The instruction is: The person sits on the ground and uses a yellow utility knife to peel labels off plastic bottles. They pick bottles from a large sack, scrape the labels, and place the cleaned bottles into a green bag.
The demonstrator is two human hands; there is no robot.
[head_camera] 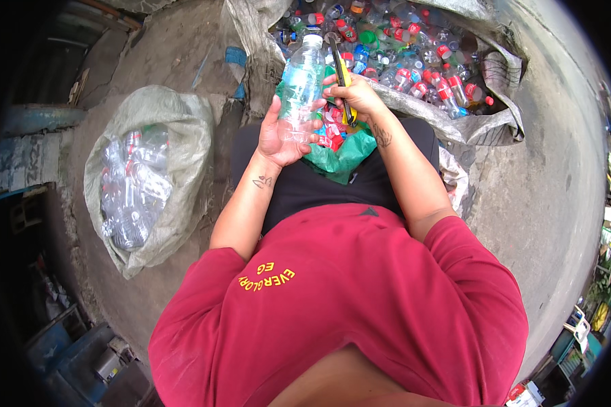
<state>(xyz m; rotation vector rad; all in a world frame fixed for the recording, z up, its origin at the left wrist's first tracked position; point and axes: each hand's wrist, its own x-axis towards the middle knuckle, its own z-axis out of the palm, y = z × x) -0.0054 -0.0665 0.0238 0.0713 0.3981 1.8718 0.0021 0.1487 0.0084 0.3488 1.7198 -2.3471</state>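
Note:
My left hand [281, 140] grips a clear plastic bottle [301, 89] with a white cap, held upright in front of me. No label shows on its side. In my right hand [356, 96] is a yellow and black snap-off utility knife [343, 84], its tip pointing away from me beside the bottle. Whether the blade is out I cannot tell. Between my legs, below both hands, a green woven sack [338, 162] holds red labels and caps [331, 133].
Ahead lies a large grey woven sack [468, 124] full of plastic bottles [397, 56], many with red caps and labels. To my left, a pale woven sack [183, 203] holds clear bottles [132, 193] without labels. Concrete ground [519, 203] extends on my right.

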